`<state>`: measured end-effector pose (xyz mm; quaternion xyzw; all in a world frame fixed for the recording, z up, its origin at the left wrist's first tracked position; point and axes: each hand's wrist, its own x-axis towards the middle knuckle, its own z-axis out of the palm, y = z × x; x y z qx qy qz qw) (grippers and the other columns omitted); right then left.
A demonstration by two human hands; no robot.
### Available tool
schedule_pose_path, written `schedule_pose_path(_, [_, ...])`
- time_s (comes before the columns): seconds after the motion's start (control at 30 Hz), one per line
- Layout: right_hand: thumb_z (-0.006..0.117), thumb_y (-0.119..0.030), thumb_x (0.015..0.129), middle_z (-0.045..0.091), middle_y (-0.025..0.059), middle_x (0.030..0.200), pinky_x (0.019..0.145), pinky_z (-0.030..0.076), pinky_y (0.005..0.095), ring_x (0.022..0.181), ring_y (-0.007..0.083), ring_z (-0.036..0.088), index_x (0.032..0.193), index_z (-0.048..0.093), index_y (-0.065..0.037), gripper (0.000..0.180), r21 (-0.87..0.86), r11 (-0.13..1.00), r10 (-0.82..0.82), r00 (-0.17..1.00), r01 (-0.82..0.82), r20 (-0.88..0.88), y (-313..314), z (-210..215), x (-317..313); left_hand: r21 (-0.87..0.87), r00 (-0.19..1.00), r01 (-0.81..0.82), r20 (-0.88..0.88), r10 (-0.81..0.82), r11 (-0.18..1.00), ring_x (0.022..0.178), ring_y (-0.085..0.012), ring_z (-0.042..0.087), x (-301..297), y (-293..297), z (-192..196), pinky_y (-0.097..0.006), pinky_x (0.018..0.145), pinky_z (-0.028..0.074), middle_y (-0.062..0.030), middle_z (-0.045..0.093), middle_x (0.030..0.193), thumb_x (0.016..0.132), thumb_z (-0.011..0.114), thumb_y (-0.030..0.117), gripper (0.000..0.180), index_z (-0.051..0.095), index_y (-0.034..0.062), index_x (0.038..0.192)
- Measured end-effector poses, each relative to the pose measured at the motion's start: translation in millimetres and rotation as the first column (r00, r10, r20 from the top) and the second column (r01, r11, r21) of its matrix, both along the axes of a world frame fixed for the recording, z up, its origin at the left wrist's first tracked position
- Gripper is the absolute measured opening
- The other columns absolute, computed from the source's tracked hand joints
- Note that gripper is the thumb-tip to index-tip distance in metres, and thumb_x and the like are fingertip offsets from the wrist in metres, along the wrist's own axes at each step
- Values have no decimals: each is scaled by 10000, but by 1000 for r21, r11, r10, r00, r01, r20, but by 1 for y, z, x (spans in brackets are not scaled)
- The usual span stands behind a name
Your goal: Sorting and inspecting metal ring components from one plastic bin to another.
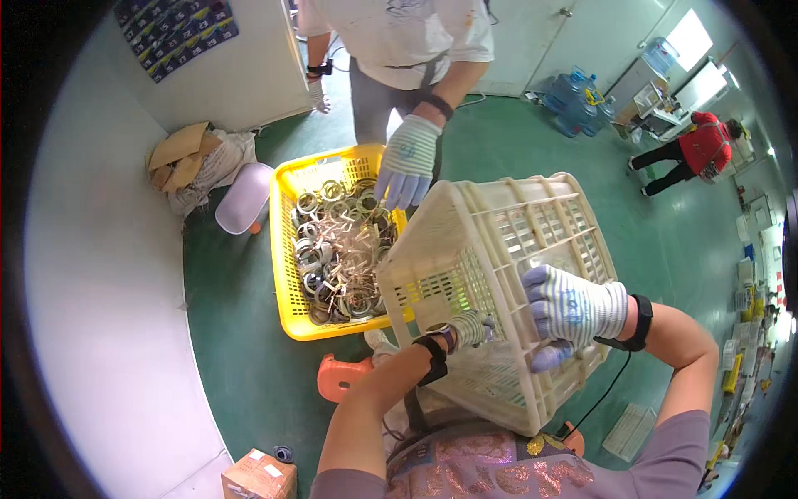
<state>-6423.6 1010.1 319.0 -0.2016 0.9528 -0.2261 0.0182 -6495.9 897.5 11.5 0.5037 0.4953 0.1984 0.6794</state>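
A large off-white slatted plastic crate [549,216] is tilted on its side in front of me, its open mouth facing left toward a yellow basket. My right hand [578,312], in a striped knit glove, grips the crate's ribbed outer side with its fingers curled on the ribs. My left hand [470,328], gloved too, holds the crate lower down; its fingertips are partly hidden. In the yellow basket [287,291] lie several ring-shaped coils [332,191] and coppery loose wire ends [349,249]. A co-worker's gloved hand [407,162] hangs over the basket's far right corner, near the crate.
An orange stool [339,378] stands below the yellow basket. To the left are a pale purple tub [245,200] and sacks with cardboard [187,158]. A cardboard box [259,478] sits at lower left. Water jugs [573,100] and a person in red [706,145] are at far right.
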Motion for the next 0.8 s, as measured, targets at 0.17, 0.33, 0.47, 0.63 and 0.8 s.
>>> schedule_pose_path(0.17, [671,-509,793,595,71,770,778,383,411,769,308,543,794,655,-74,436,89,994,-74,994,67,77,27,-11,54,482,923,-341,9,385,807,670,-189,628,26,-8,-44,-339,551,506,-105,663,818,852,581,146,274,653,81,1109])
schedule_pose_path(0.33, [639,-533,813,617,152,1058,938,394,499,1015,371,560,993,680,-62,506,208,970,-163,972,126,172,29,3,66,-140,628,-763,75,775,632,713,-139,594,-68,-41,-106,-297,571,506,-41,655,849,887,609,170,268,637,85,1140])
schedule_pose_path(0.47, [610,-556,821,623,145,1085,917,394,520,1020,391,552,1033,687,-65,541,219,936,-309,943,277,124,49,-13,110,-257,581,-728,260,771,635,770,-133,607,-33,32,38,-286,602,525,-51,661,866,911,602,157,196,661,62,1072])
schedule_pose_path(0.63, [628,-573,799,621,149,1055,929,383,513,1015,393,541,1024,689,-64,559,258,929,-313,937,267,155,40,12,83,-5,472,-829,531,704,559,768,-130,608,-85,39,4,-244,689,518,-47,668,859,909,613,207,244,671,35,1072])
schedule_pose_path(0.8, [663,-613,740,634,120,946,922,405,470,955,341,562,981,705,-87,580,187,841,-537,825,507,177,31,-25,125,-123,860,-412,273,430,903,754,-113,588,-60,80,6,-274,619,497,-53,668,933,910,589,163,256,644,23,1118])
